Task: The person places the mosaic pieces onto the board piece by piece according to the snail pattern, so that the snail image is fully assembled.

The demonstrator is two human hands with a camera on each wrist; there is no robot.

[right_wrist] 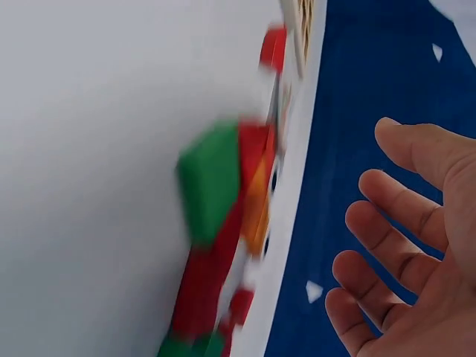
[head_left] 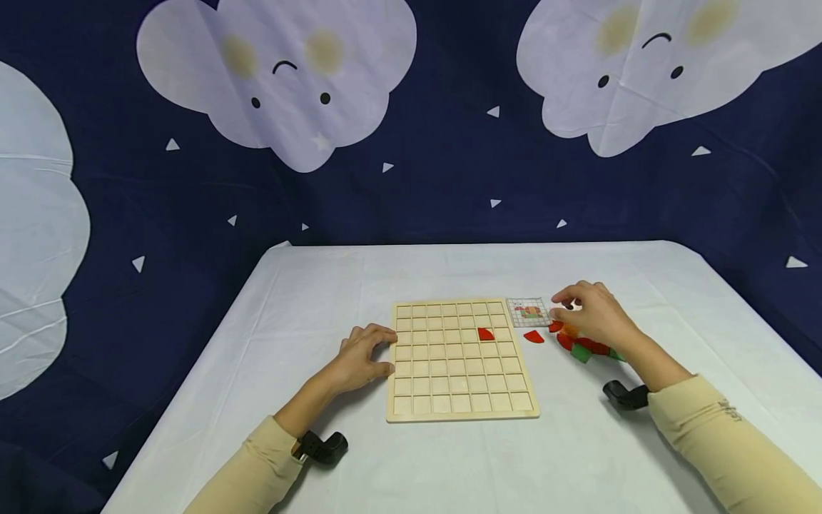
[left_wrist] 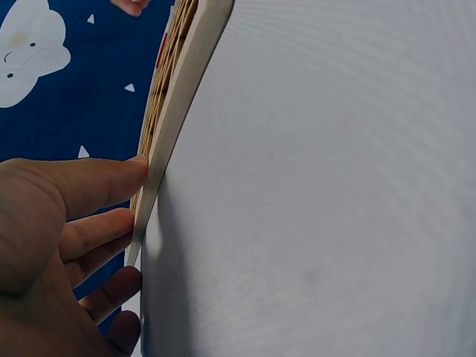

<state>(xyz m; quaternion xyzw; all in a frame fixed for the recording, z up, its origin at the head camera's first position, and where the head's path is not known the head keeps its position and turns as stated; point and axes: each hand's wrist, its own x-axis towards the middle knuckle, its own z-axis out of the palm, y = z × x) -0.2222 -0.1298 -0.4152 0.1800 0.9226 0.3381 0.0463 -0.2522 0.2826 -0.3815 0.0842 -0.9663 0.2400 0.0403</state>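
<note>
My left hand (head_left: 361, 360) is resting its tips against the left edge of the wooden grid board (head_left: 459, 366), low centre of the head view, thumb and fingers standing apart. My right hand (head_left: 597, 314) is hovering right of centre over the heap of coloured pieces (head_left: 594, 347), fingers apart and curving loosely, nothing between them.

The pieces are overlapping, so I am likely risking dragging a neighbour along or pinching two at once. My hand is also covering part of the heap in the head view, which could be making me pick the wrong shape. The red quarter piece (head_left: 485, 334), in the board's upper right, could be jolting loose if my left fingers are pushing too hard. A low sweep leftward could be catching the picture card (head_left: 529, 312) or the loose red piece (head_left: 534, 336) below it.
</note>
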